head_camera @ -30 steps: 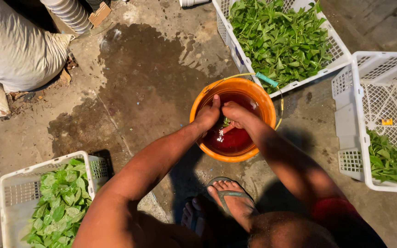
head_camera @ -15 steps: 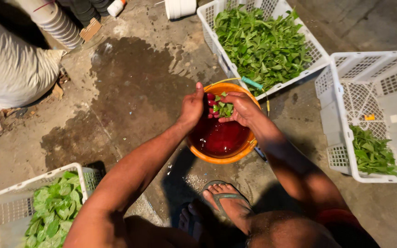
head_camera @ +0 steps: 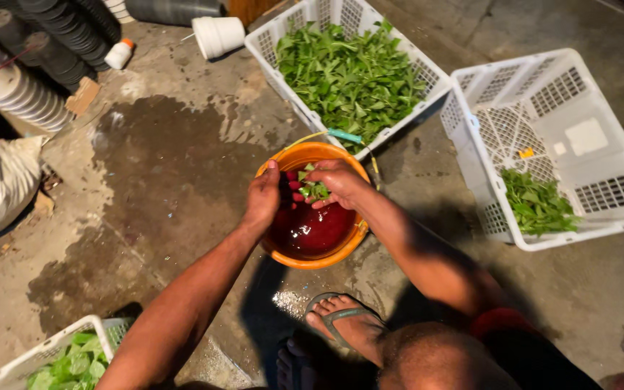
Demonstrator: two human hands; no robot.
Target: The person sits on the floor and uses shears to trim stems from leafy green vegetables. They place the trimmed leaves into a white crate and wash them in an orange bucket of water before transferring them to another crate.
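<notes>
An orange bucket point(head_camera: 341, 249) holding dark red water stands on the wet concrete floor. Above it, both my hands hold a small bunch of green leaves with reddish stems point(head_camera: 313, 189). My left hand point(head_camera: 265, 196) grips the bunch from the left side. From the right, my right hand point(head_camera: 339, 180) closes its fingers around the leaves. The bunch is lifted clear of the water.
A white crate point(head_camera: 276, 32) full of green leaves sits beyond the bucket. Another white crate point(head_camera: 565, 94) at right holds a small pile of leaves. A third crate point(head_camera: 45, 354) with leaves is at lower left. My sandalled foot point(head_camera: 344, 325) is near the bucket. Stacked pots stand top left.
My hands have lifted the leaf bunch up out of the red water. The camera view has shifted, so the bucket and crates sit lower in the picture.
</notes>
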